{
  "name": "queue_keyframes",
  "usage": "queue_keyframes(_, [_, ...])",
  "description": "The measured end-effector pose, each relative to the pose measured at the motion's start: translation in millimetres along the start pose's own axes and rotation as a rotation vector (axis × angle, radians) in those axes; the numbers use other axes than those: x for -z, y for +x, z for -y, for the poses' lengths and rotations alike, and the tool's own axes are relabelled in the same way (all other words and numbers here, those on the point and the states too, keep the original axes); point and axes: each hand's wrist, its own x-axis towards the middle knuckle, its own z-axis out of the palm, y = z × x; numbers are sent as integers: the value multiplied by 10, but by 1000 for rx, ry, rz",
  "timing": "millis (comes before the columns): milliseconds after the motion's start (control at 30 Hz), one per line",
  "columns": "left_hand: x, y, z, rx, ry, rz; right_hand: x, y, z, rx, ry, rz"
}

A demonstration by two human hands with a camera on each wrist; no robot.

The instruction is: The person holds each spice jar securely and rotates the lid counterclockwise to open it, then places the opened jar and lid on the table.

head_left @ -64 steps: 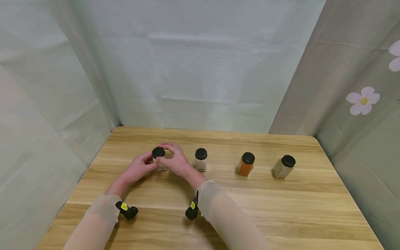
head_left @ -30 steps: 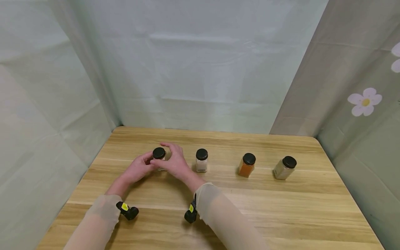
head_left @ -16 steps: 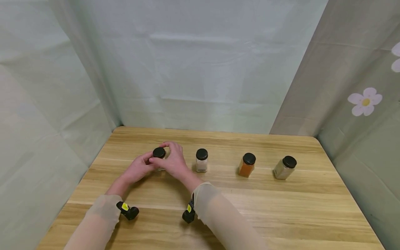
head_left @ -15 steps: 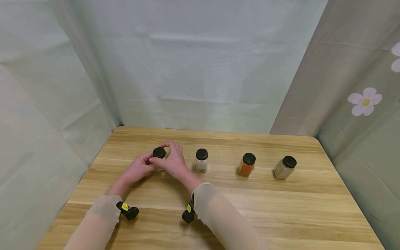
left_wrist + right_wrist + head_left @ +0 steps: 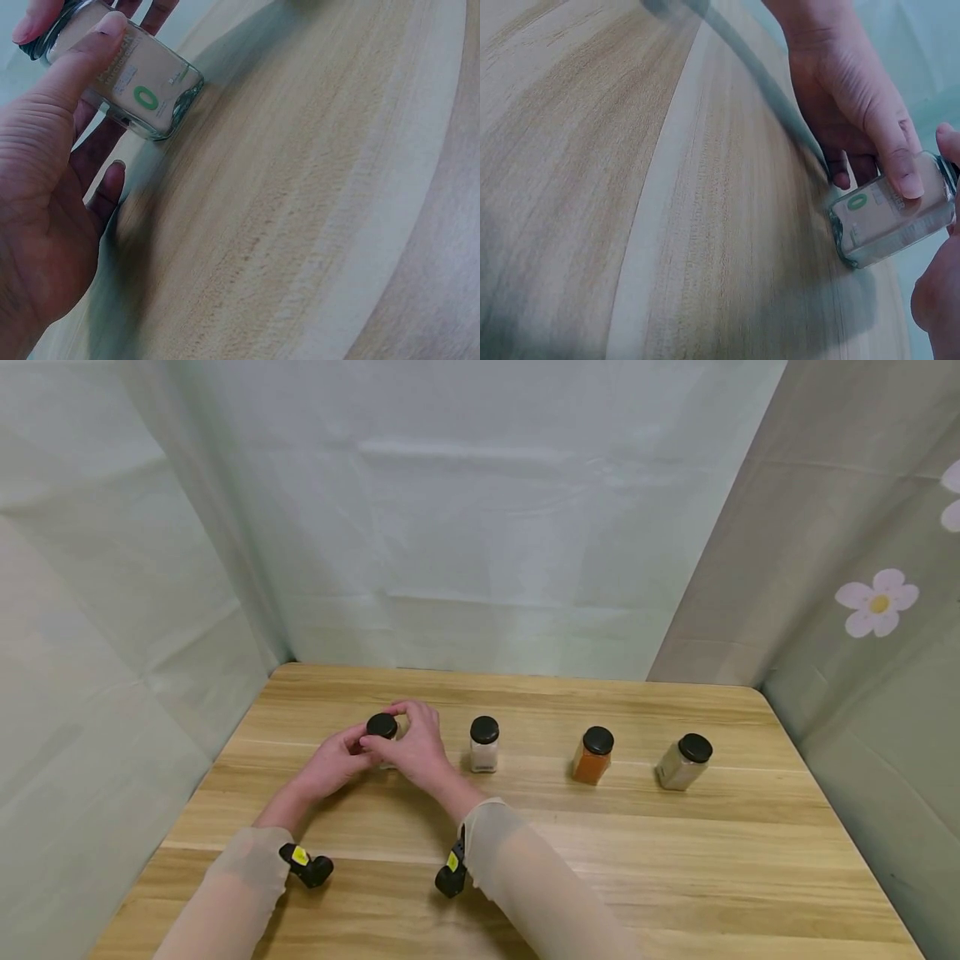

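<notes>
A square glass spice jar (image 5: pixel 139 86) of pale powder, with a green mark on its label, is between both hands at the left of the table. My left hand (image 5: pixel 335 762) grips its body, thumb laid across the label side. The right hand (image 5: pixel 420 745) pinches the black lid (image 5: pixel 382 726) between thumb and forefinger. In the right wrist view the jar's base (image 5: pixel 844 238) is at the tabletop; whether it bears fully on the wood I cannot tell. Most of the jar is hidden by the hands in the head view.
To the right stand a white-filled jar (image 5: pixel 483 754), an orange-filled jar (image 5: pixel 590 764) and a pale beige-filled jar (image 5: pixel 676 771), all black-lidded, on the wooden table (image 5: pixel 675 868). Pale curtains (image 5: pixel 480 527) enclose the back and sides.
My right forefinger, lifted away from the lid one second ago, is back at it. The right thumb and wrist have shifted slightly left. The left hand and other jars stay put.
</notes>
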Motion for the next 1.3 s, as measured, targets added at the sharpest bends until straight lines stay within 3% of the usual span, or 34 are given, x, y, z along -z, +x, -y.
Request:
queue_keyframes(533, [1, -21, -5, 29, 11, 9, 39, -7, -28, 24, 101, 45])
queue_keyframes(1300, [-4, 6, -3, 15, 44, -7, 47, 39, -64, 53, 73, 107])
